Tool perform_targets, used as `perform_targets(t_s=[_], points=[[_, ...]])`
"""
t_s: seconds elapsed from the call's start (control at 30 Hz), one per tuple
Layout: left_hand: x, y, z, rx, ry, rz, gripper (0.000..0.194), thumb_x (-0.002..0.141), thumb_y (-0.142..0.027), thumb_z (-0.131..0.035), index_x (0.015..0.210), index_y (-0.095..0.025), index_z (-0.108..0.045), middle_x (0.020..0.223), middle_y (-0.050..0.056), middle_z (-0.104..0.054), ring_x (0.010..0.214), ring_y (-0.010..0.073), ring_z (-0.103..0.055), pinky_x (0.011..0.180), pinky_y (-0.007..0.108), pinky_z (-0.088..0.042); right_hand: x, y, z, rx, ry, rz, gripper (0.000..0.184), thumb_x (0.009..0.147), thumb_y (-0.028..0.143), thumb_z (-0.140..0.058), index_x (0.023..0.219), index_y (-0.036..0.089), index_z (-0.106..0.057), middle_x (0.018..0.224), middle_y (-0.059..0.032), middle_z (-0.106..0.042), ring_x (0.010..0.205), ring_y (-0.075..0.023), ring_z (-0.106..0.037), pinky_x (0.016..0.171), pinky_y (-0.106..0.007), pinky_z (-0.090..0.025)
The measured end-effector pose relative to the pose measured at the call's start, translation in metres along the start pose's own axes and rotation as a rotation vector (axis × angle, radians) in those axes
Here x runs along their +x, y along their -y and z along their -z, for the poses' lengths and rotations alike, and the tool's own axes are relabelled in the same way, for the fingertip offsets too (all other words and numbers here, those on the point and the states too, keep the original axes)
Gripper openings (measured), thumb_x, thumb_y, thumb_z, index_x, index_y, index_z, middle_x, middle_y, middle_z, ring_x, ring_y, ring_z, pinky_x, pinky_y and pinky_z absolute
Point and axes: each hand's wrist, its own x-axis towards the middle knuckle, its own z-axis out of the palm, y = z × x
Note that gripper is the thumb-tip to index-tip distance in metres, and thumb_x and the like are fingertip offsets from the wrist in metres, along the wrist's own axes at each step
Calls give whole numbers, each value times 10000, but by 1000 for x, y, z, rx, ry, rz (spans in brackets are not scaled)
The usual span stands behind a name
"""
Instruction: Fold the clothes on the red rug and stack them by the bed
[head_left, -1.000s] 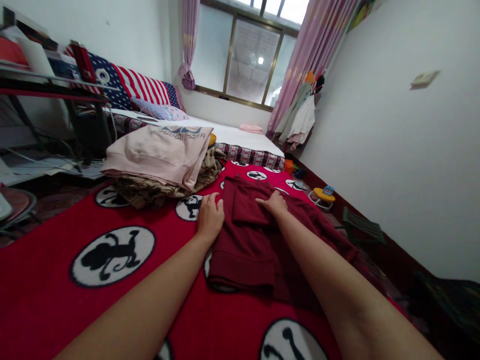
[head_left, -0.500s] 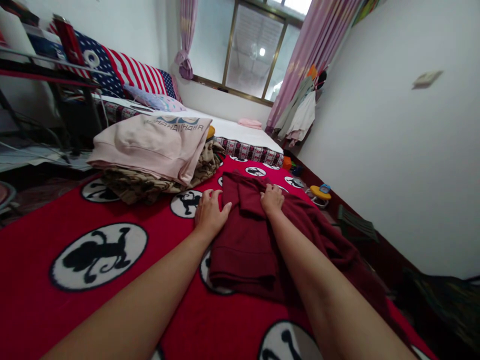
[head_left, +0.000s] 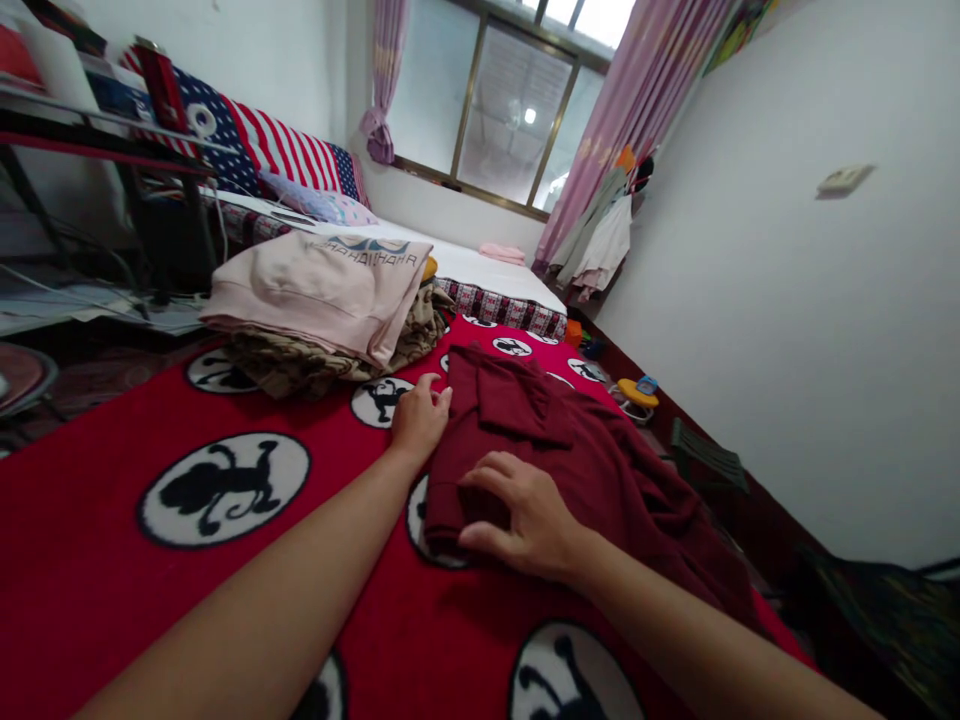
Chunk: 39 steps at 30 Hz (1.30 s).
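Observation:
A dark red garment (head_left: 570, 450) lies partly folded on a red blanket (head_left: 97, 570) printed with black-and-white cartoon circles. My left hand (head_left: 420, 418) rests flat at the garment's left edge, fingers stretched out against the cloth. My right hand (head_left: 525, 515) sits at the garment's near hem with the fingers spread and curved, thumb and fingertips touching the folded edge. Nothing is lifted off the blanket.
A pile of folded clothes topped by a pink sweatshirt (head_left: 322, 290) stands at the back left. Behind it is a bed (head_left: 480, 270) with a flag-patterned pillow (head_left: 277, 160). A desk frame (head_left: 112, 150) is at left, a white wall (head_left: 810, 300) at right, toys (head_left: 637, 392) on the floor.
My right hand has come back from the garment's far fold to its near hem. My left hand stays at the left edge. The camera has shifted slightly.

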Motion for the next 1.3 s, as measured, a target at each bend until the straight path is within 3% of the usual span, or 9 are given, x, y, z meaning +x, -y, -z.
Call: perform_targets(t_s=[0.23, 0.37, 0.5, 0.67, 0.77, 0.9, 1.0, 1.13, 1.3], points=[[-1, 3, -3, -37, 23, -69, 461, 753, -219, -717, 1199, -187, -608, 1041, 73, -694, 885, 213, -670, 837, 319, -513, -13, 8, -2, -60, -91, -26, 219, 941, 121, -448, 948, 170, -662, 870, -73, -632, 806, -171, -570, 715, -275, -454], [-1, 1, -2, -72, -98, -248, 354, 800, -208, -649, 1151, -158, -646, 1172, 116, -617, 1077, 237, -609, 989, 355, -473, -22, 18, -3, 51, -26, -70, 143, 915, 158, -550, 982, 179, -674, 912, -63, -657, 853, -178, -599, 752, -278, -473], [-14, -12, -4, -81, 91, -519, 411, 853, -341, -616, 1234, -190, -627, 1352, 105, -550, 1267, 252, -501, 1119, 395, -373, -42, 21, 13, 209, 4, -142, 181, 895, 261, -628, 1067, 220, -668, 984, -34, -678, 893, -155, -635, 780, -245, -490], [-32, -19, -13, 117, 548, -719, 543, 859, -522, -595, 1346, -281, -577, 1525, 78, -407, 1425, 312, -324, 1163, 482, -281, -80, -31, 77, -267, -217, -528, 226, 916, 293, -548, 1108, 237, -653, 1102, -56, -668, 871, -179, -660, 774, -287, -490], [-33, -17, -18, 177, 610, -713, 541, 870, -560, -561, 1350, -309, -574, 1505, 61, -445, 1426, 305, -331, 1167, 480, -263, -114, -74, 116, -562, -140, -889, 410, 837, 426, -622, 1175, 195, -641, 1195, -132, -633, 936, -265, -663, 701, -321, -490], [-30, -14, -20, 167, 595, -699, 562, 859, -591, -560, 1346, -312, -580, 1509, 60, -441, 1425, 299, -335, 1163, 466, -275, -160, -104, 130, -338, 204, -1165, 360, 650, 503, -750, 770, 165, -715, 768, -95, -696, 745, -269, -672, 589, -292, -451], [-30, -14, -19, 151, 584, -693, 556, 850, -587, -574, 1334, -316, -591, 1498, 55, -456, 1419, 300, -346, 1162, 467, -281, -183, -110, 123, 9, 240, -1151, 203, 605, 366, -737, 640, 173, -682, 616, -37, -661, 667, -233, -652, 561, -265, -438], [-31, -14, -20, 114, 561, -682, 535, 834, -572, -603, 1302, -316, -618, 1478, 51, -483, 1405, 303, -372, 1158, 469, -295, -184, -125, 153, 46, -56, -1258, 79, 617, 245, -647, 595, 173, -625, 533, -20, -608, 534, -183, -589, 509, -262, -404], [-31, -13, -25, 13, 503, -644, 513, 813, -508, -647, 1275, -284, -633, 1444, 84, -509, 1338, 302, -465, 1121, 463, -365, -119, -139, 230, -345, -860, -1212, 87, 660, 211, -691, 673, 147, -633, 646, -113, -634, 640, -219, -586, 610, -345, -437]])
